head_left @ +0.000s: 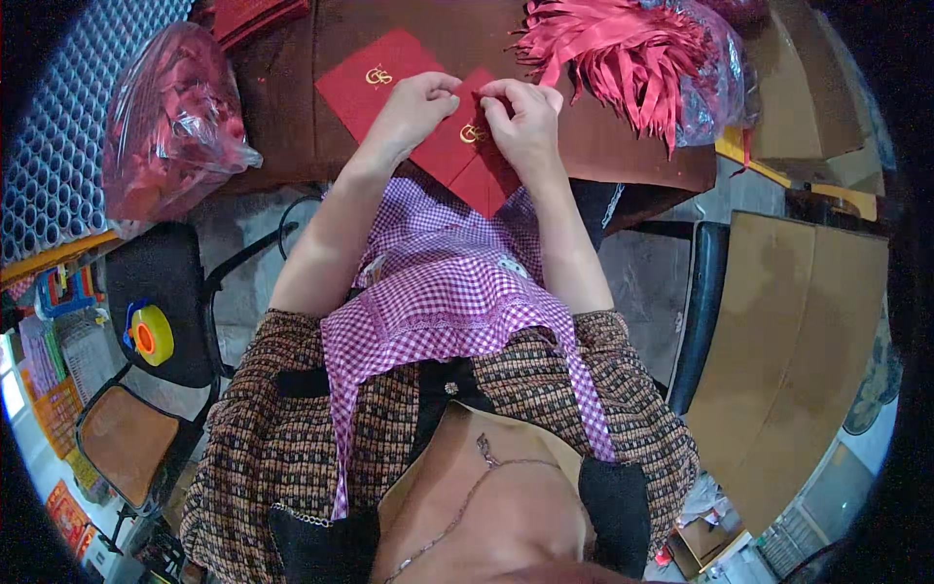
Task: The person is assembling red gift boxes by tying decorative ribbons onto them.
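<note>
Nearest, wearing a necklace point(484, 450); beyond, seemingly pinching the top corner of a red card point(457, 161) at the counter point(282, 122) edge with left hand point(418, 112) and right hand point(527, 119). Probably working that corner; next, calling for steady fingertips.

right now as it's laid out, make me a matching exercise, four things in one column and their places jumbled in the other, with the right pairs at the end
Things
1. yellow tape roll
2. loose red ribbons
3. clear bag of red material
4. red card with gold emblem

Places
A. on the right part of the brown table
B. at the fingertips of the right hand
C. on the black chair
D. beside the honeycomb-patterned surface

Pairs: 1-C, 2-A, 3-D, 4-B
</note>
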Available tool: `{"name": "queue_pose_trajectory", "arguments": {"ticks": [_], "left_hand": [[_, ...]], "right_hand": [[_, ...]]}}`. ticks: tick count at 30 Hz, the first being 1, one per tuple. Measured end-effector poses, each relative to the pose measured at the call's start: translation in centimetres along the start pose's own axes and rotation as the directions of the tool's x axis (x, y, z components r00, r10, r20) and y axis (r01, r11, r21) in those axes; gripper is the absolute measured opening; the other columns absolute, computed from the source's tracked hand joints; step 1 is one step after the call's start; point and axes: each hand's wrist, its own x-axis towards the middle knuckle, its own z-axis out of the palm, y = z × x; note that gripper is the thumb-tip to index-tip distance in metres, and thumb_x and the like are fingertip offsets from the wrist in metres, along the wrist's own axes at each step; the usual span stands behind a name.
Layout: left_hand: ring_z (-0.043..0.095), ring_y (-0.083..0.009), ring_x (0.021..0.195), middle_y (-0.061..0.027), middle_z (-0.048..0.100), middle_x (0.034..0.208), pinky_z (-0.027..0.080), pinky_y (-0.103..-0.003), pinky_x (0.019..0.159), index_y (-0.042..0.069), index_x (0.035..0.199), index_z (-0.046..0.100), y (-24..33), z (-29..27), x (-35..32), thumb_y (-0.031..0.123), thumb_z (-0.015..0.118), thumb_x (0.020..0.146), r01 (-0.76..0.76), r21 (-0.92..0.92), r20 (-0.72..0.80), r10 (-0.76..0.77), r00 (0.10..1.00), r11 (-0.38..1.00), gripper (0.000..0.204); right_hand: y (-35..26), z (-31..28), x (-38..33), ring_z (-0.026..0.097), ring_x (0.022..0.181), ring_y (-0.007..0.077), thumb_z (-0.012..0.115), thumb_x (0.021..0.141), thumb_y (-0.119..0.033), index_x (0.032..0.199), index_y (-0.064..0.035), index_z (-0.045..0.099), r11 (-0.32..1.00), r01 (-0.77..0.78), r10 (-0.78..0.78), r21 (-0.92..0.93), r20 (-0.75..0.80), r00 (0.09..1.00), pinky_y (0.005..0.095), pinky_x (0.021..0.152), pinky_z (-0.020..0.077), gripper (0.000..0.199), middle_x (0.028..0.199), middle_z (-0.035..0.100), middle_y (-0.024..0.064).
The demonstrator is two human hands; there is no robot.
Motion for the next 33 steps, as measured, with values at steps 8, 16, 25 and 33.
{"name": "queue_pose_trajectory", "arguments": {"ticks": [8, 16, 25, 33], "left_hand": [[0.056, -0.0073, 0.079, -0.0006, 0.061, 0.090, 0.046, -0.020, 0.071, -0.003, 0.116, 0.058, -0.2, -0.1, -0.2, 0.007, 0.062, 0.085, -0.042, -0.053, 0.010, 0.043, 0.999, 0.998, 0.034], [0.054, -0.0056, 0.078, 0.0020, 0.060, 0.087, 0.045, -0.019, 0.070, -0.002, 0.112, 0.060, -0.2, 0.2, -0.4, 0.005, 0.065, 0.082, -0.073, -0.041, -0.016, 0.072, 0.997, 0.997, 0.032], [0.056, -0.0082, 0.073, -0.0018, 0.063, 0.081, 0.047, -0.024, 0.067, -0.003, 0.105, 0.063, 1.3, 0.9, -1.4, 0.006, 0.063, 0.080, -0.206, 0.361, -0.106, 0.260, 0.960, 0.909, 0.026], [0.055, -0.0074, 0.071, 0.0001, 0.062, 0.080, 0.046, -0.022, 0.066, -0.003, 0.106, 0.063, 1.3, 1.2, -1.7, 0.006, 0.063, 0.081, -0.151, 0.299, -0.132, 0.197, 0.971, 0.942, 0.027]], "right_hand": [[-0.1, 0.4, 0.4, 0.063, 0.077, 0.0163, 0.063, 0.077, -0.015, 0.080, -0.0096, 0.068, 1.000, 0.027, -0.026, -0.016, 0.061, 0.998, 0.0343, 0.090, 0.0327, 0.008, 0.076, 0.068, 0.0036], [-0.2, 0.5, 1.2, 0.063, 0.063, 0.0179, 0.063, 0.074, -0.014, 0.078, -0.0030, 0.068, 0.997, -0.078, 0.077, 0.001, 0.096, 0.992, 0.0328, 0.068, 0.0483, 0.013, 0.067, 0.067, 0.0080], [-0.6, 0.3, 1.9, 0.061, 0.063, 0.0128, 0.062, 0.074, -0.012, 0.082, -0.0003, 0.067, 0.963, -0.266, 0.247, 0.050, 0.240, 0.939, 0.0288, 0.060, 0.0486, 0.016, 0.070, 0.067, 0.0109], [-0.9, -0.6, 2.1, 0.066, 0.074, 0.0310, 0.059, 0.075, -0.014, 0.077, -0.0019, 0.066, 0.916, -0.370, 0.310, 0.154, 0.313, 0.898, 0.0378, 0.069, 0.0521, 0.014, 0.076, 0.067, 0.0170]]}}
